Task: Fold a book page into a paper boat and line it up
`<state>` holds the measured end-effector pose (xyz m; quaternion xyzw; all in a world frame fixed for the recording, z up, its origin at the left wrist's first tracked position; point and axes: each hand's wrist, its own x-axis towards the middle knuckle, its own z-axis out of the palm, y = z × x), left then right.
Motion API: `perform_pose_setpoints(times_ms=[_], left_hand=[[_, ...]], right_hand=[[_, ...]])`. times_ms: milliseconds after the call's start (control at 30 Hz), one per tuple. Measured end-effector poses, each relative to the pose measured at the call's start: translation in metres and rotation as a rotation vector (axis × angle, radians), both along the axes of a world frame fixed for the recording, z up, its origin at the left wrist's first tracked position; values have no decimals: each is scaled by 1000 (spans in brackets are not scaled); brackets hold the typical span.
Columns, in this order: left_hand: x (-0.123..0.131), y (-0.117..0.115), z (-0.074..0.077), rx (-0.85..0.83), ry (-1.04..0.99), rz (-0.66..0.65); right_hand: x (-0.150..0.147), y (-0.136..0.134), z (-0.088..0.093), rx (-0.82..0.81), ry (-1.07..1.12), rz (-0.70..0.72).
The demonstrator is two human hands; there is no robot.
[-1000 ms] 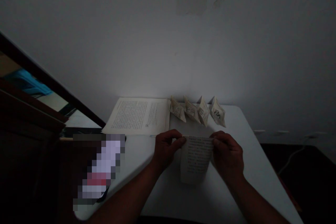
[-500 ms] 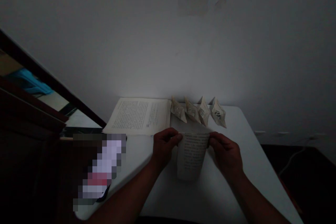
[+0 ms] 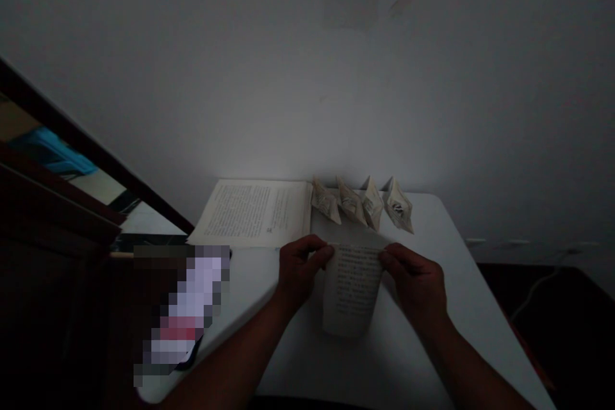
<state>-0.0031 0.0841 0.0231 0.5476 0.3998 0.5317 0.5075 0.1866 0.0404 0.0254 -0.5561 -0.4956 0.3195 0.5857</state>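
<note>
A printed sheet of paper [image 3: 353,291] is held up between both hands over the white table. My left hand [image 3: 300,269] pinches its upper left corner between thumb and fingers. At the upper right corner, my right hand [image 3: 417,275] grips it the same way. The sheet's lower edge hangs toward me, and its text faces me. Just beyond it stand several folded paper boats [image 3: 371,204] in a row, made of similar printed paper. The backs of my hands hide some of the fingers.
A stack of printed pages [image 3: 250,211] lies at the table's back left. Near the left edge is a phone [image 3: 192,301], its screen blurred out. The white table [image 3: 461,314] meets a grey wall [image 3: 269,77]. A cable [image 3: 538,288] runs at the right.
The sheet has tilted slightly, its lower edge a little nearer to me and to the left. My right thumb has shifted onto the paper's front corner. The left hand has barely moved.
</note>
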Motion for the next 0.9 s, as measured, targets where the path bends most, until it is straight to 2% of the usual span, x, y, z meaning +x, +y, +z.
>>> perform_pose_setpoints(times_ms=[233, 367, 500, 667, 733, 900], left_hand=[[1, 0, 2, -33, 25, -2], [-1, 2, -1, -47, 60, -9], [-5, 6, 0, -25, 221, -36], [-7, 13, 7, 49, 411, -93], [-5, 15, 10, 70, 474, -147], [2, 13, 12, 67, 582, -429]], right_hand=[[2, 0, -2, -68, -18, -22], [2, 2, -2, -114, 5, 11], [4, 5, -6, -141, 1, 30], [3, 6, -11, -223, 2, 91], [2, 6, -11, -248, -3, 133], [-5, 4, -7, -281, -82, 274]])
